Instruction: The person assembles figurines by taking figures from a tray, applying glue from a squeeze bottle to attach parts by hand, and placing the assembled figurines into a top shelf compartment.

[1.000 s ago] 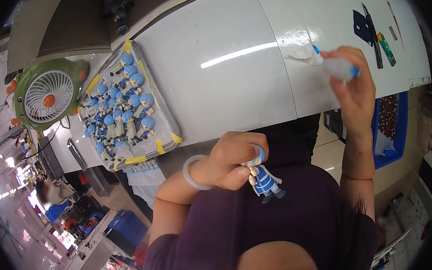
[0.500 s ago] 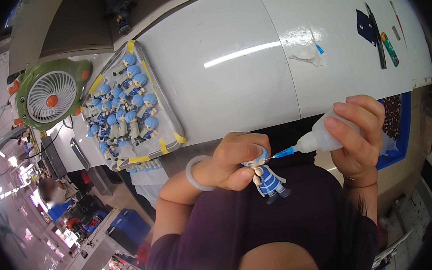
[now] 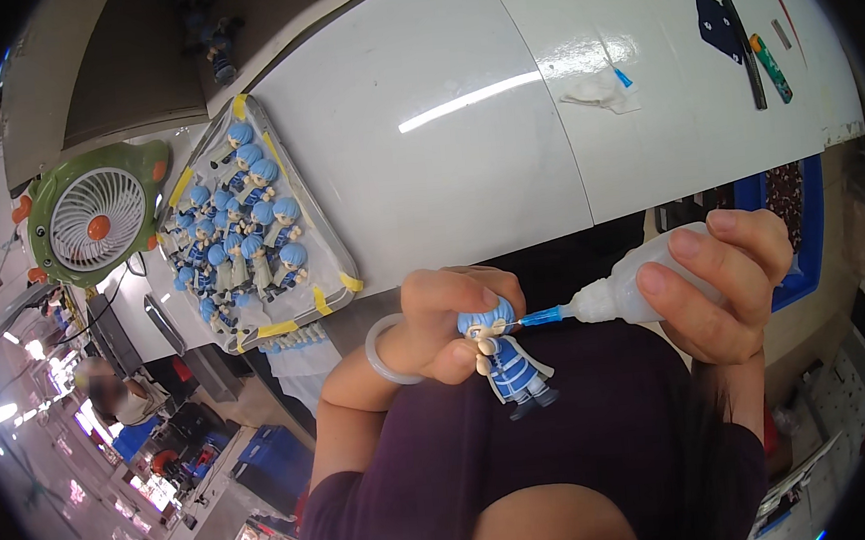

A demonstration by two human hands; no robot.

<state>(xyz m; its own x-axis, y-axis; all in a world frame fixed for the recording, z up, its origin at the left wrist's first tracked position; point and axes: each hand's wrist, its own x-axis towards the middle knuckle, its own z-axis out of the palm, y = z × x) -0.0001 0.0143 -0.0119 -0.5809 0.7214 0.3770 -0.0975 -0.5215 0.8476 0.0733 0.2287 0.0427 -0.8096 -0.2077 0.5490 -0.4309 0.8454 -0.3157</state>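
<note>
Pinched by its head between thumb and fingers of my left hand (image 3: 451,324) is a small figurine (image 3: 513,367) with blue hair, a blue-and-white striped outfit and a pale cape. It tilts with its feet toward the lower right. My right hand (image 3: 719,285) is closed around a translucent white squeeze bottle (image 3: 644,285). A blue needle tip (image 3: 542,316) on the bottle points left. Its thin needle reaches the side of the figurine's head near the face; whether it touches I cannot tell.
Left on the white table (image 3: 447,189) is a tray (image 3: 326,247) edged with yellow tape, holding several similar figurines (image 3: 239,223). A green fan (image 3: 98,213) stands beyond it. At the far right lie a green-handled cutter (image 3: 769,68), a dark cloth piece (image 3: 719,24) and a tissue (image 3: 601,93). A blue bin (image 3: 799,274) sits lower right.
The figurine and the needle tip have shifted slightly left in the picture, and the figurine has turned a little. The view has shifted too. Both grips stay the same.
</note>
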